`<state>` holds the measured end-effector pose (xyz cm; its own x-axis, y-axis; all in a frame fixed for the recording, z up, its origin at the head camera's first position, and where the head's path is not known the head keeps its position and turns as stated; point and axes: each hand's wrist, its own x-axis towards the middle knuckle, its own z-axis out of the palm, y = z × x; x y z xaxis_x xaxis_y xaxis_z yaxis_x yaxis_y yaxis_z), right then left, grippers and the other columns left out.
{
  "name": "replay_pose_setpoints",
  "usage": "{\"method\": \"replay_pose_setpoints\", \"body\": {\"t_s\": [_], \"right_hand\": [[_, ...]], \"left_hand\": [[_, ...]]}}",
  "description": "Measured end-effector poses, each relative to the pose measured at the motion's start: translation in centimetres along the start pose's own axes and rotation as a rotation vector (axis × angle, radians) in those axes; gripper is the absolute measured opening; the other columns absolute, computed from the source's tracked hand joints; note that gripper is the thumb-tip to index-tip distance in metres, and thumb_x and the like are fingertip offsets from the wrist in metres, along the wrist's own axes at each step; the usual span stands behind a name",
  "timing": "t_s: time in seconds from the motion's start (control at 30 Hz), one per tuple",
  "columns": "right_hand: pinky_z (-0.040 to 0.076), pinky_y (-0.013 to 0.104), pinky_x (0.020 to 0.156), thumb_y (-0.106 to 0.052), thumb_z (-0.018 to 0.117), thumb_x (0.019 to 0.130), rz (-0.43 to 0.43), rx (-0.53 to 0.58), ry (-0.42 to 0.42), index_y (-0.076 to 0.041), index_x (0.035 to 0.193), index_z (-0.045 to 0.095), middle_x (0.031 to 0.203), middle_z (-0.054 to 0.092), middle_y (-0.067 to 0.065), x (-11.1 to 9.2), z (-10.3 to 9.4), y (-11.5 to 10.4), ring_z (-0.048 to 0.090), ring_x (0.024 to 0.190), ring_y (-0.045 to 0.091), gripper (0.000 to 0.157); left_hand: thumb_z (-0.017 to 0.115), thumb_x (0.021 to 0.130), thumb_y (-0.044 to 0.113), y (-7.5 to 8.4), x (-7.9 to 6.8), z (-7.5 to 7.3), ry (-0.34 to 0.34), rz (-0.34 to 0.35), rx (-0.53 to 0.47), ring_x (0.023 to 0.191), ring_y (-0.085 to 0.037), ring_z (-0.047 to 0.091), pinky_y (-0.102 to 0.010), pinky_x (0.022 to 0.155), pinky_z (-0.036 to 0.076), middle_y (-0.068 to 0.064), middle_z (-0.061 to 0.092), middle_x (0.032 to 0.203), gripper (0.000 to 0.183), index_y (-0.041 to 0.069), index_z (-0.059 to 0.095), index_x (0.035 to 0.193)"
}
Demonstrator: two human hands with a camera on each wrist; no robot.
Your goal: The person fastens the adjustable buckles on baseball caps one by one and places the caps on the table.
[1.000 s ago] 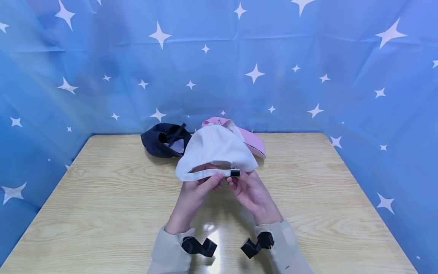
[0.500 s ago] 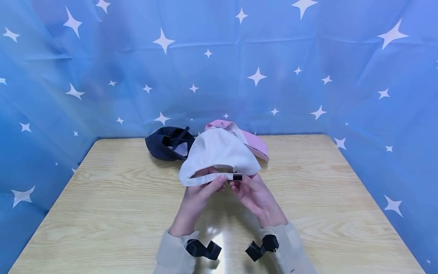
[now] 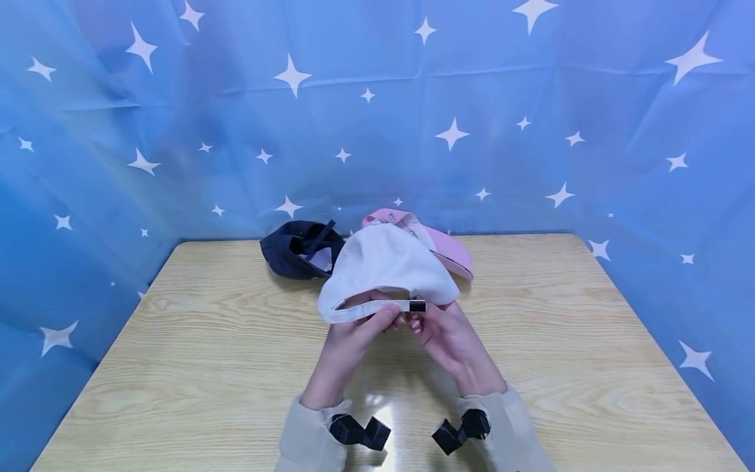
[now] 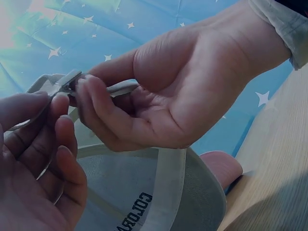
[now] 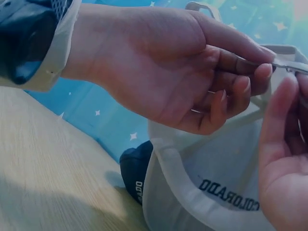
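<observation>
A white baseball cap (image 3: pixel 386 262) is held up with its back opening and strap towards me. The left hand (image 3: pixel 352 341) pinches the strap (image 3: pixel 368 308) between thumb and fingers, close to the dark metal buckle (image 3: pixel 417 305). At the buckle's right side, the right hand (image 3: pixel 451 341) pinches the strap end with its thumb and index finger. In the left wrist view the buckle (image 4: pixel 70 81) stands tilted between the fingertips of both hands. Dark lettering (image 5: pixel 230 195) shows through the cap's inside in the right wrist view.
Behind the white cap, a navy cap (image 3: pixel 289 252) lies at the left and a pink cap (image 3: pixel 451 252) at the right, partly covered by it in the head view. They rest on a wooden table (image 3: pixel 194 367) before a blue star-patterned backdrop (image 3: pixel 377 157).
The whole head view has shifted slightly, so everything appears a little further right and lower. Both hands keep their hold on the white cap's strap, with little visible movement at the buckle.
</observation>
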<state>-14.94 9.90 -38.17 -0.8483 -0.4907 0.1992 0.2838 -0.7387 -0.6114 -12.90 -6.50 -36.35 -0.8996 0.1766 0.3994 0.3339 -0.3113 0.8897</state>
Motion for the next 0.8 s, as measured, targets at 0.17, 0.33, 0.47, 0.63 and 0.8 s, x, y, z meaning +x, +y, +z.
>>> {"method": "replay_pose_setpoints", "body": {"t_s": [0.17, 0.33, 0.47, 0.63, 0.8], "right_hand": [[0.05, 0.019, 0.064, 0.0, 0.047, 0.09, -0.004, -0.041, 0.004, -0.005, 0.102, 0.048, 0.088, 0.06, 0.008, 0.0, 0.3, -0.1, 0.059, 0.071, 0.013, 0.013], [0.049, 0.018, 0.065, -0.002, 0.048, 0.091, -0.012, -0.085, 0.001, -0.004, 0.101, 0.05, 0.087, 0.06, 0.007, 0.0, 0.2, 0.0, 0.059, 0.071, 0.011, 0.011], [0.049, 0.018, 0.065, -0.003, 0.048, 0.091, -0.001, -0.117, -0.008, -0.003, 0.102, 0.049, 0.087, 0.06, 0.007, -0.1, 0.1, 0.0, 0.059, 0.072, 0.012, 0.011], [0.049, 0.019, 0.064, -0.001, 0.044, 0.092, 0.006, -0.141, -0.028, -0.003, 0.101, 0.052, 0.088, 0.061, 0.007, -0.1, -0.1, -0.1, 0.06, 0.071, 0.012, 0.011], [0.049, 0.02, 0.064, -0.004, 0.045, 0.092, -0.005, -0.17, -0.084, -0.002, 0.099, 0.057, 0.089, 0.062, 0.007, 0.2, -1.4, 0.4, 0.059, 0.071, 0.012, 0.013]], "left_hand": [[0.059, 0.085, 0.005, 0.1, 0.0, 0.3, -0.007, -0.008, 0.05, 0.068, -0.024, 0.053, -0.031, 0.062, 0.047, -0.011, 0.058, 0.077, 0.009, -0.003, 0.058, 0.085], [0.059, 0.086, 0.007, 0.1, 0.0, 0.4, -0.007, -0.016, 0.071, 0.069, -0.021, 0.053, -0.035, 0.063, 0.048, -0.011, 0.057, 0.077, 0.01, -0.003, 0.057, 0.083], [0.059, 0.086, 0.008, 0.0, -0.2, 0.4, -0.009, -0.022, 0.096, 0.071, -0.02, 0.054, -0.04, 0.065, 0.048, -0.01, 0.058, 0.08, 0.009, -0.002, 0.059, 0.088], [0.058, 0.086, 0.008, -0.1, -0.3, 0.4, -0.011, -0.049, 0.083, 0.074, -0.022, 0.054, -0.04, 0.066, 0.048, -0.011, 0.059, 0.086, 0.013, -0.001, 0.059, 0.095], [0.059, 0.086, 0.007, 0.2, -0.3, 0.6, 0.01, -0.086, 0.083, 0.073, -0.019, 0.053, -0.03, 0.063, 0.047, -0.01, 0.057, 0.086, 0.012, 0.0, 0.056, 0.095]]}}
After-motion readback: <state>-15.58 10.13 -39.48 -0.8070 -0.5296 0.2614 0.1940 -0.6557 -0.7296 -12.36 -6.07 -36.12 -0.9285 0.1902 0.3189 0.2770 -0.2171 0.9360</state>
